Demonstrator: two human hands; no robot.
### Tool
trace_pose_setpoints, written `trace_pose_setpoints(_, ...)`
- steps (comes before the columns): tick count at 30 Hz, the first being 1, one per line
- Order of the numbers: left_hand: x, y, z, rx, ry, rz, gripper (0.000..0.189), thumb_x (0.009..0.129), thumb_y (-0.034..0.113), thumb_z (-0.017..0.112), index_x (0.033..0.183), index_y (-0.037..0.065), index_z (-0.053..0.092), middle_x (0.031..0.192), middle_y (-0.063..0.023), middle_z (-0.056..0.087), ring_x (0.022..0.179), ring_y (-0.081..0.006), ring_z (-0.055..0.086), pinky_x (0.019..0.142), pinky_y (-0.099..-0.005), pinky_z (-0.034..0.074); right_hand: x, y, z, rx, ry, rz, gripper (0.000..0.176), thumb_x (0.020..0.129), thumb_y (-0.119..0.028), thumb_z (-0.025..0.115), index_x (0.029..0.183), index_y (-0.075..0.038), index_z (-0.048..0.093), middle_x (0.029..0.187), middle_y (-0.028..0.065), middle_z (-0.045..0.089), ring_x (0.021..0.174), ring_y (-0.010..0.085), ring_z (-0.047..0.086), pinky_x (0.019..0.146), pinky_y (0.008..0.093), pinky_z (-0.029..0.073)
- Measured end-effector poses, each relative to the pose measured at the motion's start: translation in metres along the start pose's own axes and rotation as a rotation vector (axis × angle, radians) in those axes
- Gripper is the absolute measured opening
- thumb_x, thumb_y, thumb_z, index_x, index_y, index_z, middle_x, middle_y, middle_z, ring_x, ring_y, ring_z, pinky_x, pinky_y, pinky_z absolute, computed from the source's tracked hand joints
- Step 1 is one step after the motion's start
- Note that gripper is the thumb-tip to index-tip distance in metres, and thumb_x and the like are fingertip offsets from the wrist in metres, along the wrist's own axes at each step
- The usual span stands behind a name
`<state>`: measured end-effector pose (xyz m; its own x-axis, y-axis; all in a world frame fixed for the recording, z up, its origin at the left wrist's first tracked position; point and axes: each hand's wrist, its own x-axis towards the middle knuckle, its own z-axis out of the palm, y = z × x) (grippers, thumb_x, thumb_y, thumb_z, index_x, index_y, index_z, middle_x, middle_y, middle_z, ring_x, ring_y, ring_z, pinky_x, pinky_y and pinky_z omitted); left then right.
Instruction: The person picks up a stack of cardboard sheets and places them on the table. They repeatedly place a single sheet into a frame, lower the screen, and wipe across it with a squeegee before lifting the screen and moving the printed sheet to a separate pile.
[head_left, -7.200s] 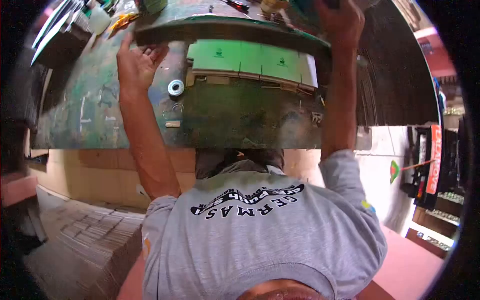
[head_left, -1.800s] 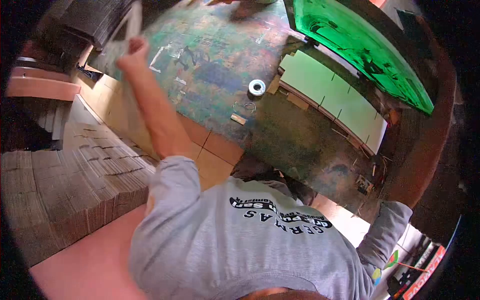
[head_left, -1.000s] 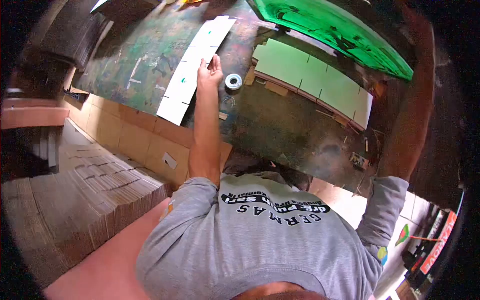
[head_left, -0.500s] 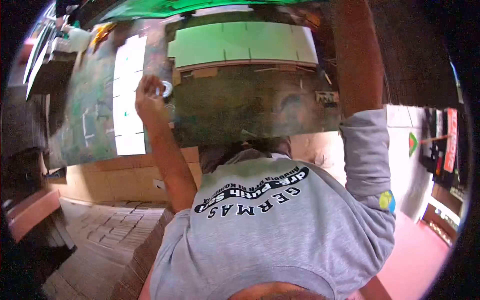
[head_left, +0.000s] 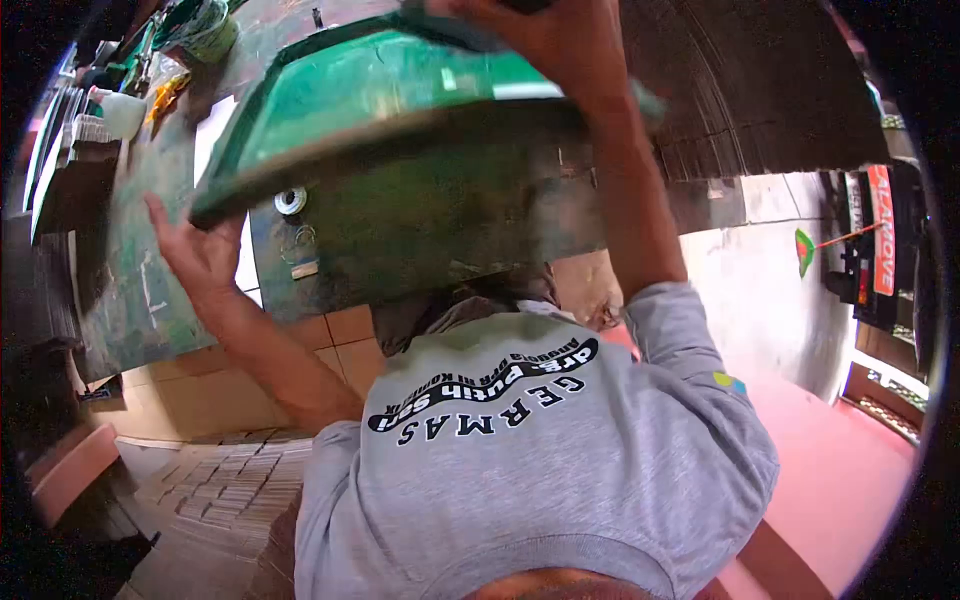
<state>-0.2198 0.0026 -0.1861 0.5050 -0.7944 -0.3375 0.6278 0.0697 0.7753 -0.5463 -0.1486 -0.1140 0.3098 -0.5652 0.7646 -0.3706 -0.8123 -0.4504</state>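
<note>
A dark-edged frame with a translucent green sheet (head_left: 340, 95) is tilted over the green-stained table (head_left: 130, 290). My left hand (head_left: 205, 262) is at its near left corner, fingers spread, with fingertips partly hidden at the edge. My right hand (head_left: 565, 50) is above the far right part of the frame, its fingers closed round a dark object (head_left: 450, 28), blurred and partly cut off by the top of the view. White strip material (head_left: 212, 140) lies partly beneath the frame. A white roll (head_left: 291, 201) rests near the frame's front edge.
A green bucket (head_left: 205, 35), a white bottle (head_left: 120, 113) and an orange item (head_left: 168, 95) stand at the back left. Stacked sheets (head_left: 235, 475) lie on the lower left. Dark stacked material (head_left: 730, 90) is at the right.
My left hand has moved left and down, away from the roll to the frame's corner. My right hand has come into view at the top. The green frame has swung down over the table.
</note>
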Motion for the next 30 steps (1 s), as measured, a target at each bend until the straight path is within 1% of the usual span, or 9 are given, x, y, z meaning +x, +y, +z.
trace_pose_setpoints(3,0.025,-0.021,-0.061,0.519,-0.104,-0.091,0.093,0.094,0.07,0.038,0.145,-0.008,0.035,0.138,-0.0264,0.05,0.129,-0.0318,0.049,0.109,-0.0418,0.039,-0.023,0.013,-0.006,-0.027,-0.033,0.164,0.035,0.074,-0.026,0.088,0.09,-0.002,0.068,0.074,0.0079,0.067,0.067,0.0094,0.062,0.059,0.0299,0.05)
trace_pose_setpoints(5,0.011,-0.041,-0.034,0.877,0.077,-0.073,0.095,0.093,0.07,0.041,0.152,-0.002,0.023,0.148,-0.024,0.04,0.134,-0.0323,0.041,0.113,-0.044,0.029,-0.018,0.039,-0.003,0.161,-0.08,0.255,0.035,0.073,-0.026,0.088,0.09,-0.002,0.069,0.073,0.008,0.066,0.068,0.0074,0.059,0.059,0.0289,0.05)
trace_pose_setpoints(8,0.018,-0.066,-0.037,0.797,0.051,0.019,0.096,0.093,0.072,0.04,0.153,-0.001,0.021,0.154,-0.0218,0.031,0.141,-0.0292,0.029,0.117,-0.0419,0.017,-0.006,0.085,0.007,-0.048,-0.205,0.215,0.031,0.078,-0.029,0.084,0.091,-0.005,0.07,0.076,0.0085,0.068,0.07,0.0115,0.065,0.063,0.0312,0.052)
trace_pose_setpoints(11,0.023,-0.071,-0.03,1.351,0.192,-0.071,0.099,0.092,0.077,0.021,0.126,-0.007,0.059,0.124,-0.0333,0.058,0.122,-0.0457,0.052,0.105,-0.0467,0.036,0.001,0.113,0.022,-0.228,-0.43,0.293,0.029,0.079,-0.033,0.081,0.092,-0.008,0.072,0.08,0.0082,0.071,0.075,0.02,0.07,0.068,0.0348,0.054)
trace_pose_setpoints(12,0.03,-0.085,-0.047,1.424,0.239,0.04,0.098,0.092,0.077,0.019,0.107,-0.007,0.067,0.104,-0.0354,0.063,0.105,-0.0526,0.057,0.094,-0.0519,0.041,-0.013,0.162,0.039,-0.371,-0.479,0.103,0.039,0.079,-0.041,0.078,0.105,-0.014,0.069,0.093,0.0085,0.07,0.086,0.0245,0.069,0.073,0.038,0.055)
trace_pose_setpoints(13,0.029,-0.084,-0.044,1.414,0.243,0.04,0.098,0.092,0.077,0.019,0.107,-0.007,0.067,0.104,-0.0354,0.063,0.105,-0.0526,0.057,0.094,-0.0519,0.041,-0.018,0.189,0.051,-0.51,-0.522,-0.088,0.051,0.079,-0.049,0.075,0.119,-0.02,0.065,0.106,0.0088,0.069,0.096,0.0289,0.069,0.078,0.0412,0.057)
trace_pose_setpoints(14,0.024,-0.083,-0.039,1.43,0.254,0.052,0.097,0.091,0.078,0.02,0.103,-0.006,0.068,0.101,-0.0342,0.064,0.103,-0.0516,0.057,0.092,-0.052,0.042,-0.014,0.185,0.058,-0.64,-0.547,-0.135,0.051,0.079,-0.061,0.07,0.095,-0.013,0.068,0.095,0.0059,0.07,0.086,0.027,0.07,0.072,0.041,0.056)
trace_pose_setpoints(18,0.02,-0.087,-0.038,1.459,0.298,0.029,0.095,0.091,0.079,0.021,0.096,-0.004,0.068,0.094,-0.0305,0.065,0.095,-0.0483,0.06,0.087,-0.0522,0.045,-0.035,0.21,0.08,-0.457,-0.454,-0.378,0.049,0.079,-0.058,0.071,0.089,-0.011,0.063,0.089,0.0072,0.067,0.083,0.0286,0.069,0.068,0.0409,0.056)
trace_pose_setpoints(30,0.018,-0.089,-0.034,1.39,0.329,0.035,0.085,0.093,0.074,0.028,0.097,0.0,0.069,0.094,-0.0307,0.066,0.096,-0.0495,0.06,0.086,-0.0537,0.044,-0.088,0.139,0.029,-0.411,-0.507,-0.24,0.044,0.081,-0.053,0.073,0.082,-0.011,0.059,0.077,0.0057,0.062,0.065,0.0232,0.063,0.055,0.0355,0.052)
